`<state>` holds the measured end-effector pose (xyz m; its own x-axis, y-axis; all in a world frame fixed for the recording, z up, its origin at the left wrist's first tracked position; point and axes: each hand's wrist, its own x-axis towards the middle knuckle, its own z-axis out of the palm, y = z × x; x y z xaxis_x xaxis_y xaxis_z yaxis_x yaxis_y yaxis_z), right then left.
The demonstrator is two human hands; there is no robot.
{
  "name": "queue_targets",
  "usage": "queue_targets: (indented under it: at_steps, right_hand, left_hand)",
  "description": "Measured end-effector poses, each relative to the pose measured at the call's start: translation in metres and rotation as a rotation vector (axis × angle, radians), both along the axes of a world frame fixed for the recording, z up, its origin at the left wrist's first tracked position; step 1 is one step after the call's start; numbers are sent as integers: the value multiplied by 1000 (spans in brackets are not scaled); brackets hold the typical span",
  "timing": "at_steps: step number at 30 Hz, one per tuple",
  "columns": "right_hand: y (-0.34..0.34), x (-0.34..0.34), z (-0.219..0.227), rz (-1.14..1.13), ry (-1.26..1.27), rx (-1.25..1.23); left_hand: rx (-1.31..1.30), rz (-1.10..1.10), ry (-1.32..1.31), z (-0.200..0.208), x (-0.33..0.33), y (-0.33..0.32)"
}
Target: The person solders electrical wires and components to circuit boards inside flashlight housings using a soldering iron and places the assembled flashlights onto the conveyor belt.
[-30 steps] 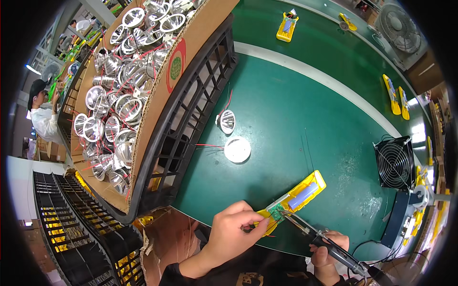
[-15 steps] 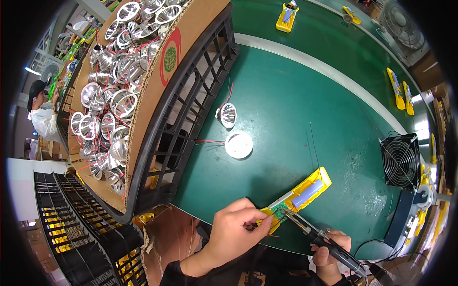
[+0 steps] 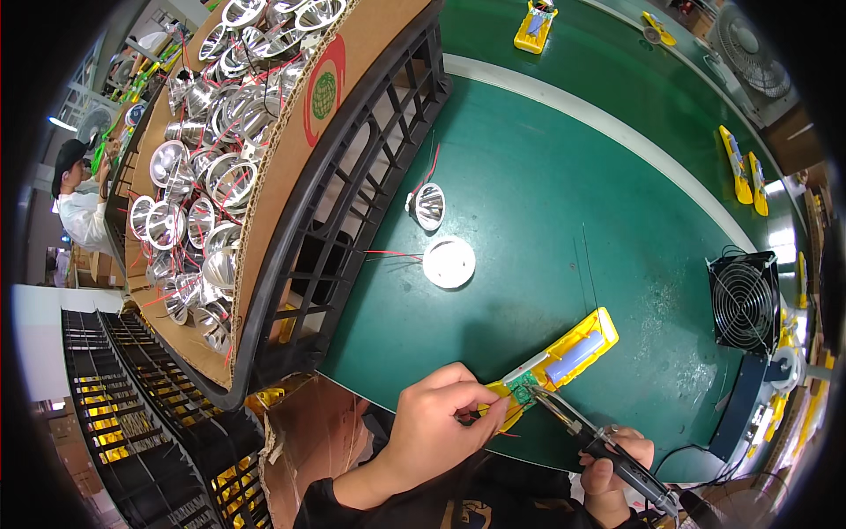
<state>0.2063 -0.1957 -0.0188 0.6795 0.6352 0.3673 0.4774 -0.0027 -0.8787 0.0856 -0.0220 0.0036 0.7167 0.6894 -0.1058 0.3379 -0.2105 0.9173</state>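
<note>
A yellow plastic housing [image 3: 602,328] lies slantwise at the table's near edge. It carries a blue cylindrical battery [image 3: 575,356] and a small green circuit board [image 3: 522,391]. My left hand [image 3: 448,421] is closed in a pinch at the housing's near-left end, beside the board. What its fingertips hold is too small and hidden to name. A short red wire end shows just below them. My right hand [image 3: 617,460] grips a black-handled soldering iron [image 3: 627,469] with a thin metal tube alongside. Its tip meets or nearly meets the board.
Two silvery reflector cups [image 3: 449,263] [image 3: 429,206] with red wires lie beyond my hands. On the left, a black crate [image 3: 348,189] holds a cardboard box [image 3: 295,115] of reflectors. A small black fan [image 3: 745,300] stands right. Yellow housings [image 3: 536,28] rest on the green conveyor [image 3: 617,62].
The whole view has shifted slightly. Both hands keep their holds, and the iron's tip stays at the circuit board.
</note>
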Motion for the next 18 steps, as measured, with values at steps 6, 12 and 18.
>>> queue_targets:
  at_steps: [6,12,18]
  right_hand:
    - [-4,-7,6,-161,317,151]
    - [-37,2,4,-296,585,434]
    - [-62,28,1,-529,474,551]
  left_hand:
    - [-15,3,-21,0,3,-1]
    - [11,61,-33,-1,0,-3]
    - [66,73,-13,-2,3,-4]
